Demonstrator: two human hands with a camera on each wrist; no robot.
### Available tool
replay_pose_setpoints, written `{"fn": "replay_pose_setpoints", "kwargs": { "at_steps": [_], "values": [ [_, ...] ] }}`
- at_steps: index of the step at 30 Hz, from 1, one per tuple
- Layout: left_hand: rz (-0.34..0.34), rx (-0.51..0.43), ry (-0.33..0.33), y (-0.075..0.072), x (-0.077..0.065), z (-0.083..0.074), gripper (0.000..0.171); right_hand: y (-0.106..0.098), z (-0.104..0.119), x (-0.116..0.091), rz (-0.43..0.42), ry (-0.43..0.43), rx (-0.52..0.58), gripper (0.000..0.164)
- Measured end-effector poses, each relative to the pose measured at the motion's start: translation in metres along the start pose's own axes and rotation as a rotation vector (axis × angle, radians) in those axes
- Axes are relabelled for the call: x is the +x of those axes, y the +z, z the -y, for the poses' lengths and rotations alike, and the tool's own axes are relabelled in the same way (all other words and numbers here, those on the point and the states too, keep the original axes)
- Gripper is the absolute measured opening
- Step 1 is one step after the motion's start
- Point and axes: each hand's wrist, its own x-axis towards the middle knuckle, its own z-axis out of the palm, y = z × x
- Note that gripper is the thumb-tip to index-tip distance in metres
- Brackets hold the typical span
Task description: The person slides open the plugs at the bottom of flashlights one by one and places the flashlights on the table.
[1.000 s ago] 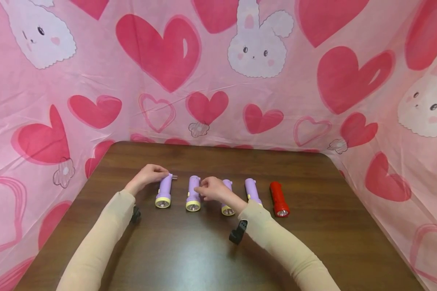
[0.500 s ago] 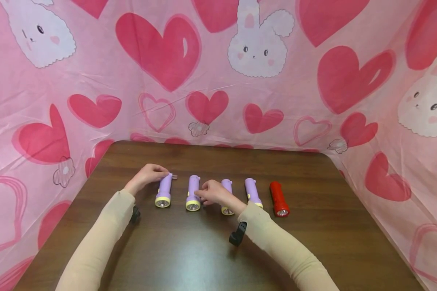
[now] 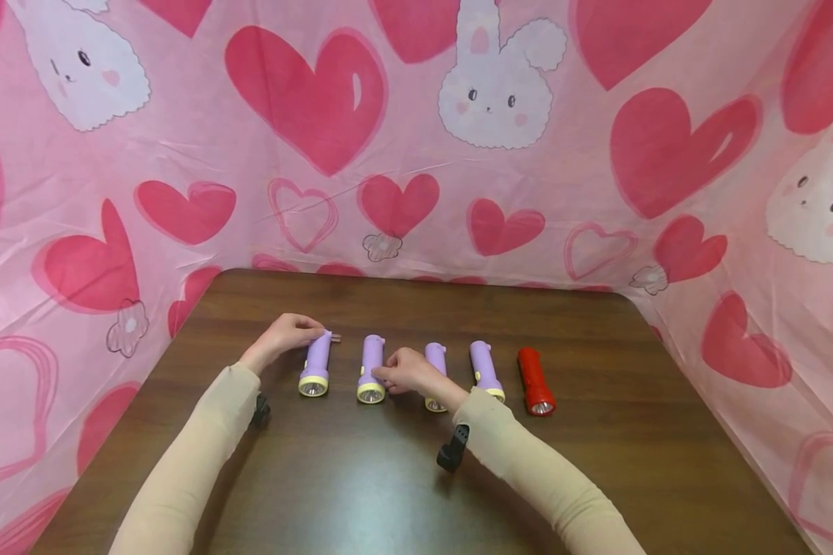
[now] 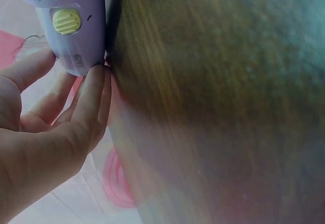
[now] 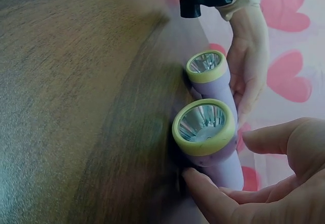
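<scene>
torch one (image 3: 318, 359) lay at the left end of a row of five on the brown table (image 3: 361, 478), its yellow-rimmed lens turned toward the person. the left hand (image 3: 286, 334) pinched its tail end between thumb and fingers, and small metal prongs (image 3: 336, 338) stuck out on the other side of that end. from the left wrist, a ribbed yellow switch (image 4: 66, 21) showed on its purple body.

torch two (image 3: 372, 356), also purple with a yellow rim, lay just beside it, second in the row. the right hand (image 3: 414, 371) was at its right side, digits apart; from the right wrist, one fingertip lay on each side of the body, but whether they pressed on it could not be told.

torch three (image 3: 435, 355) lay partly behind the right hand and wrist, and torch four (image 3: 483, 365) had its lens end partly hidden by the right sleeve (image 3: 527, 447). the red torch (image 3: 535, 380) lay at the right end, apart from both hands. a black mount (image 3: 453, 449) was on the right wrist. pink cloth (image 3: 416, 154) with hearts and rabbits hung behind the table.
</scene>
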Motion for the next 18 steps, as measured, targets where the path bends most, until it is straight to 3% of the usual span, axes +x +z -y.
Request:
{"fn": "replay_pose_setpoints", "kwargs": {
  "at_steps": [6,13,18],
  "values": [
    [-0.002,0.003,0.018,0.0,-0.0008,-0.0012,0.039,0.0028,-0.003,0.003,0.003,-0.006,-0.022,0.027],
    [0.0,-0.004,0.031,-0.0009,-0.0032,-0.0036,0.039,0.0046,-0.0019,0.0029,-0.022,-0.045,-0.106,0.04],
    [0.0,-0.006,0.025,-0.0005,-0.003,-0.0041,0.04,0.0049,-0.0008,0.0023,-0.025,-0.026,-0.128,0.04]
  ]
}}
